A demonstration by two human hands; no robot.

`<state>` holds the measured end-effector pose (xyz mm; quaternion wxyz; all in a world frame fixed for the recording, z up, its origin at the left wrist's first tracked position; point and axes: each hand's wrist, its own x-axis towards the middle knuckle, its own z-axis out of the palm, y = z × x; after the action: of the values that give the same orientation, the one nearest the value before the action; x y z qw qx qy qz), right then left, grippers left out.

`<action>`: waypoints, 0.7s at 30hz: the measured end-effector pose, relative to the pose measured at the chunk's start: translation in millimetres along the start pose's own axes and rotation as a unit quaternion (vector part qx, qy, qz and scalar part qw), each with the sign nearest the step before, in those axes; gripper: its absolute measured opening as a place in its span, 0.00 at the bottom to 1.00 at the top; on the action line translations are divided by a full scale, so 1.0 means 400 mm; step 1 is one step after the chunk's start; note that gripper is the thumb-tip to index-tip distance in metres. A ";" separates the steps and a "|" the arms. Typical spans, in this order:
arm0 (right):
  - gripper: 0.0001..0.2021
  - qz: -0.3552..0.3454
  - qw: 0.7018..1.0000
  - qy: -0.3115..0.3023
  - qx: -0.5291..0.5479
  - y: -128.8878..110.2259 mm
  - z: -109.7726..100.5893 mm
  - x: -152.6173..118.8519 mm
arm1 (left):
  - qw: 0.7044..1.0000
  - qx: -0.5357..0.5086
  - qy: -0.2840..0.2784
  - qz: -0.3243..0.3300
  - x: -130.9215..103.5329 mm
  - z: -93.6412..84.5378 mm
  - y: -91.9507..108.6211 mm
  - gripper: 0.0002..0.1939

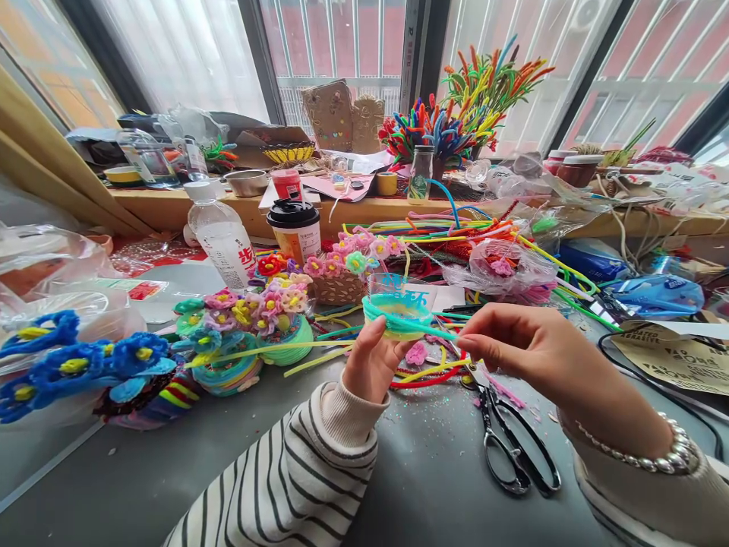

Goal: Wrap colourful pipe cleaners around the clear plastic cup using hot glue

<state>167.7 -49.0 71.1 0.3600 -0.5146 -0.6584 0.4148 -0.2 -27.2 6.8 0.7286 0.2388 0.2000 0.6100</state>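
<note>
A person's left hand (373, 363) holds a clear cup (402, 308) above the cluttered grey desk (415, 494), its grip curled around the cup's lower side. Turquoise strands wrap the cup. The right hand (527, 349), just to the right, has its grip narrowed to a pinch, thumb and fingertips on a turquoise strand (436, 332) running from the cup. Black-handled scissors (515, 444) lie between the forearms. Fuzzy blue flowers (77, 366) stand at far left.
</note>
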 end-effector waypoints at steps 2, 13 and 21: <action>0.14 -0.008 1.000 0.008 -0.012 -0.001 0.000 -0.004 | 1.000 0.004 -0.006 -0.011 -0.005 0.005 0.003 0.26; 0.17 -0.005 0.998 0.054 -0.012 -0.015 0.008 -0.019 | 0.996 0.019 -0.058 -0.058 -0.015 -0.001 0.008 0.18; 0.16 0.000 0.999 0.033 -0.031 -0.013 -0.002 -0.019 | 0.994 0.035 -0.062 -0.085 -0.019 0.001 0.013 0.19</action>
<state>168.1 -56.9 76.1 0.3651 -0.5393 -0.6587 0.3767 -5.5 -34.1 10.3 0.7801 0.2842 0.1953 0.5221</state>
